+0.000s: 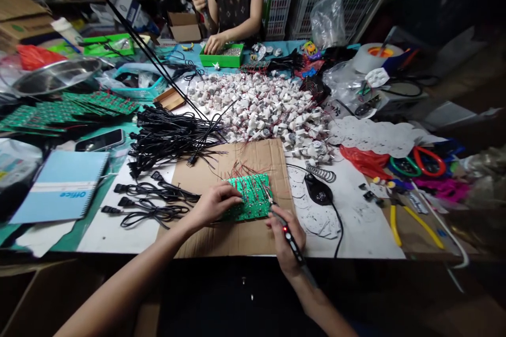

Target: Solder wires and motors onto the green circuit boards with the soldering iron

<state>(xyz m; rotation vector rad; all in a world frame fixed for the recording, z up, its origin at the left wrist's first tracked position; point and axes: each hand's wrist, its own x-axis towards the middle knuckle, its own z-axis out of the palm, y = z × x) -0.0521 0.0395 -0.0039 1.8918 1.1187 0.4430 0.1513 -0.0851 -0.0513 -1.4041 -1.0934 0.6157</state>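
A green circuit board [250, 196] with red and black wires lies on a sheet of cardboard [233, 242] in front of me. My left hand [215, 202] rests on the board's left edge, fingers curled and pressed on it. My right hand [288, 242] is closed around a black soldering iron [290, 239], held like a pen. The iron's tip touches the board's right side.
A heap of small white parts [264, 110] fills the middle of the table, with bundles of black cables [166, 142] to its left. A blue notebook [63, 184], a phone [100, 140] and more green boards [71, 110] lie at left. Yellow-handled pliers [411, 221] lie at right. Opposite, another person's hand reaches into a green tray [221, 56].
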